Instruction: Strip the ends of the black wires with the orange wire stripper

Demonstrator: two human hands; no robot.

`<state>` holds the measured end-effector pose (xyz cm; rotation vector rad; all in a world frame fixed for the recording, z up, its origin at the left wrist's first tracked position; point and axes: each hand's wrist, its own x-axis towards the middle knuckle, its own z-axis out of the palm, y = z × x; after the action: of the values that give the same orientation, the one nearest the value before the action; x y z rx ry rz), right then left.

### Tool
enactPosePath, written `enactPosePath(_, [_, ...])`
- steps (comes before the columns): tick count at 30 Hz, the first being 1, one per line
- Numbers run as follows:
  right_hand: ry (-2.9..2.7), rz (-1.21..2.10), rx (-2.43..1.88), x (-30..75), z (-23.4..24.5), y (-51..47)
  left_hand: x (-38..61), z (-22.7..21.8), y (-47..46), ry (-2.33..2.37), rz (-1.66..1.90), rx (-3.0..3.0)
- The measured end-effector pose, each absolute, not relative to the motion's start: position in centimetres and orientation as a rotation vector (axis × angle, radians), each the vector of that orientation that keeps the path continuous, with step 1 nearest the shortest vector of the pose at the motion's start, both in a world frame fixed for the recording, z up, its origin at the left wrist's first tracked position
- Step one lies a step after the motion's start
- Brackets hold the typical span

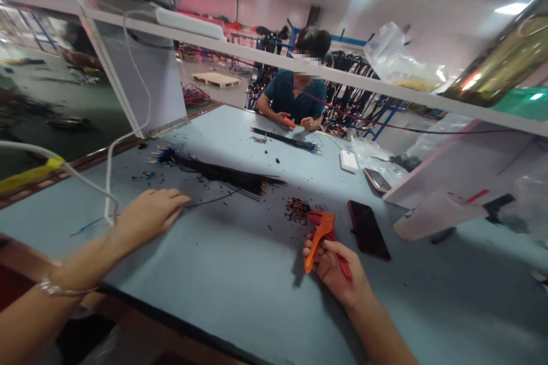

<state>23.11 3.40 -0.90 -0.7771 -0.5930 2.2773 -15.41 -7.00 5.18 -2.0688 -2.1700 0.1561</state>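
Note:
My right hand (pixel 331 271) is wrapped round the handles of an orange and red wire stripper (pixel 321 228), its jaws pointing away from me. Just beyond the jaws lies a small heap of short cut insulation bits (pixel 297 209). On the left, my left hand (pixel 156 209) is closed, palm down, with a thin black wire (pixel 214 201) between its fingertips. The wire reaches right toward the pile, and a blue-tipped tail shows left of the wrist. A long bundle of black wires (pixel 218 174) with bare copper ends lies beyond my hands.
A dark phone (pixel 369 230) and a translucent cup (pixel 436 218) stand right of the stripper. A white cable (pixel 109 182) hangs at left. Opposite, a person (pixel 295 94) holds a red tool beside another wire bundle (pixel 286 140). A shelf rail (pixel 274 57) crosses above the table (pixel 205 274).

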Motion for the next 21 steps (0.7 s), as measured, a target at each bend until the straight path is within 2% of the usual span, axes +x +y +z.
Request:
enactPosePath(5, [-0.595, 2.270, -0.769, 23.1, -0.9, 3.3, -12.0, 4.1, -2.1, -2.126, -0.087, -2.189])
enactPosePath(15, [-0.568, 2.255, -0.788, 22.7, -0.8, 3.3, -11.1, 2.9, 2.0, -2.356, 0.060, -2.038])
enactPosePath(21, [-0.562, 2.249, -0.794, 22.7, -0.7, 3.2, -11.5, 4.6, 1.4, -2.376, 0.136, -1.980])
